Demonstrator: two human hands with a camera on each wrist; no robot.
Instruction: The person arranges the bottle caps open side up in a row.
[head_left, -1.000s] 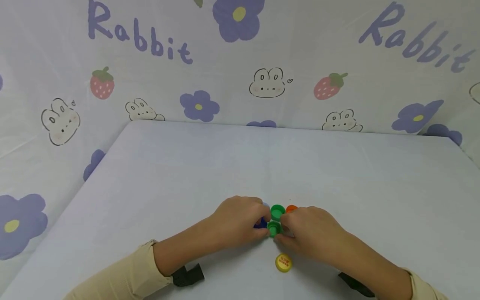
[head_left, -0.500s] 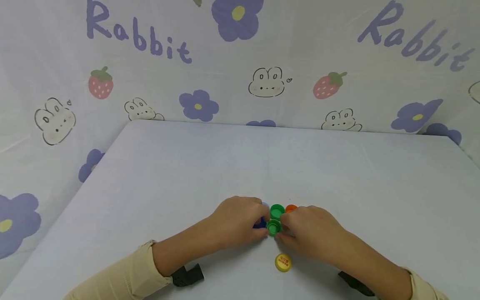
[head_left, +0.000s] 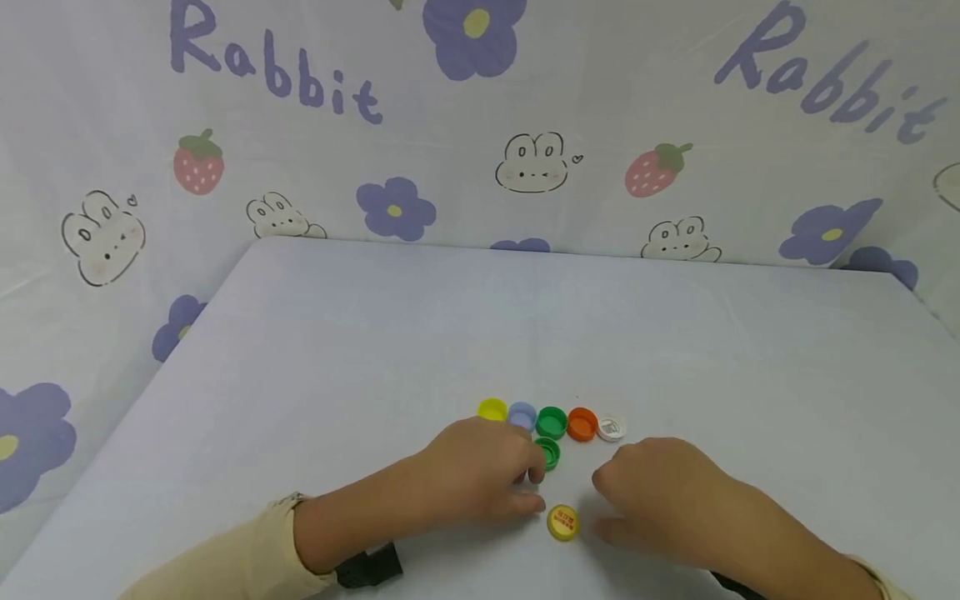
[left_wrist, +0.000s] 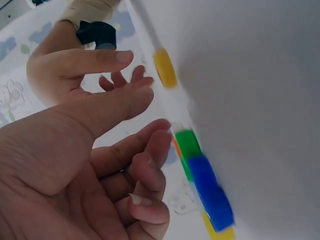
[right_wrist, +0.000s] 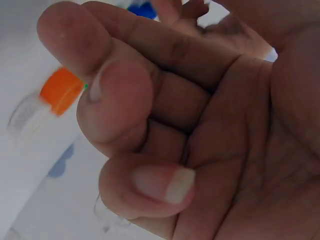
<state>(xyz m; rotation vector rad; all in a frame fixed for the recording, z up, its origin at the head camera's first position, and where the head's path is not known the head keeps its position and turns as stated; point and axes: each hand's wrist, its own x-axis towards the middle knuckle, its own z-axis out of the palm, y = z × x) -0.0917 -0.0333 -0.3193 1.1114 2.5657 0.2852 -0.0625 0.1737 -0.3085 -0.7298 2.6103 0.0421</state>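
Observation:
In the head view my left hand hovers by the near row, fingers bent and thumb apart, nothing held. Its thumb tip is close to a yellow bottle cap with red print. My right hand, fingers loosely curled and holding nothing, is on the other side of that cap. Just beyond the left fingers lies a green cap, partly covered. The left wrist view shows blue caps beside it, which the left hand hides from the head view.
A far row of caps runs left to right: yellow, light blue, green, orange and white. They lie on a white table before a rabbit-print cloth.
Both hands have let go of the near green cap. The left drew back towards the person; the right moved right and nearer. The far row's yellow, orange and white caps now show.

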